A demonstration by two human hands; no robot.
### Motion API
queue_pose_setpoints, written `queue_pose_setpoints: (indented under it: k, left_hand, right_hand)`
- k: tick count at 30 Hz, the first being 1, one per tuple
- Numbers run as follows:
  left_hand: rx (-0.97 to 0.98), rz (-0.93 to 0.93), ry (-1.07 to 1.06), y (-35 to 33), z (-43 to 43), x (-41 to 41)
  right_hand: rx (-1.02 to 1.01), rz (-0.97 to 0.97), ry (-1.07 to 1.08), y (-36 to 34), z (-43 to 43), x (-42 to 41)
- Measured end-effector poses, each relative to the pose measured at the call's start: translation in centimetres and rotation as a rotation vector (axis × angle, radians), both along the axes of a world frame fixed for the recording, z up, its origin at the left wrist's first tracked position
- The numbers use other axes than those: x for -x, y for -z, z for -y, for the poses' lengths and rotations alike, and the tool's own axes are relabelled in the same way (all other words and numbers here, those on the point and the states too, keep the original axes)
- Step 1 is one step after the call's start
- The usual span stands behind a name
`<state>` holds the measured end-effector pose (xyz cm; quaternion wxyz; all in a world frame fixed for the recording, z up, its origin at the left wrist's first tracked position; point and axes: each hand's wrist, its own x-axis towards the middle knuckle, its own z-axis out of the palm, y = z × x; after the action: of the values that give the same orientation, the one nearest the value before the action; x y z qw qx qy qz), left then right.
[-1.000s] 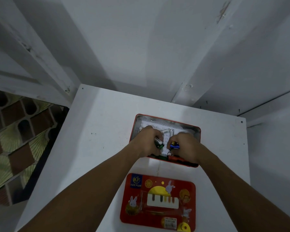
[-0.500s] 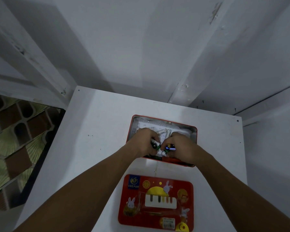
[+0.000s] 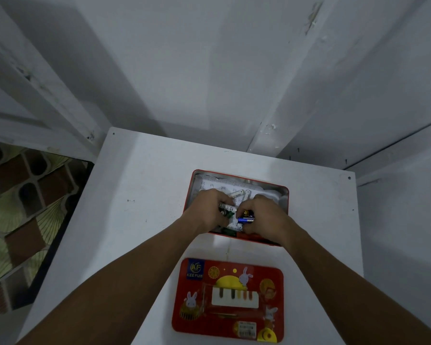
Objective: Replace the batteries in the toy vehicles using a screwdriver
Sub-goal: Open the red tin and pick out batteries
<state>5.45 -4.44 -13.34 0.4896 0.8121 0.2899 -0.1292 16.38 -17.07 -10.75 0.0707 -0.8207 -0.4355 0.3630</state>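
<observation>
Batteries [image 3: 237, 194] lie loose in the far red tin [image 3: 239, 174], left hand [image 3: 208, 210] curled round green-white cells [image 3: 227, 210], right hand [image 3: 265, 216] pinching a blue cell [image 3: 246, 220], so best lift out one matching pair.

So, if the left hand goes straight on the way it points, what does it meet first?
Probably the loose white batteries on the paper in the open tin, just beyond the left hand; depth is unclear.

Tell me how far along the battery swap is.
Done: the lid is off, lying before the tin. In hand: the left hand grips green batteries, the right hand a blue battery, both in the tin. Left: the rest; no toy or screwdriver shows.
</observation>
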Motion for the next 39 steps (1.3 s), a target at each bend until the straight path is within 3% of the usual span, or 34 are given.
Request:
queue_pose_setpoints:
  k: [13,22,39]
  left_hand:
    - [-0.050,0.094,-0.070,0.3,0.2,0.2]
    - [-0.018,0.101,-0.006,0.3,0.2,0.3]
    - [0.134,0.086,-0.105,-0.2,-0.2,0.1]
  right_hand:
    - [-0.030,0.026,0.124,1.1,0.0,1.4]
    - [-0.060,-0.002,0.148,1.1,0.3,1.3]
    - [-0.056,-0.099,0.172,1.0,0.3,1.2]
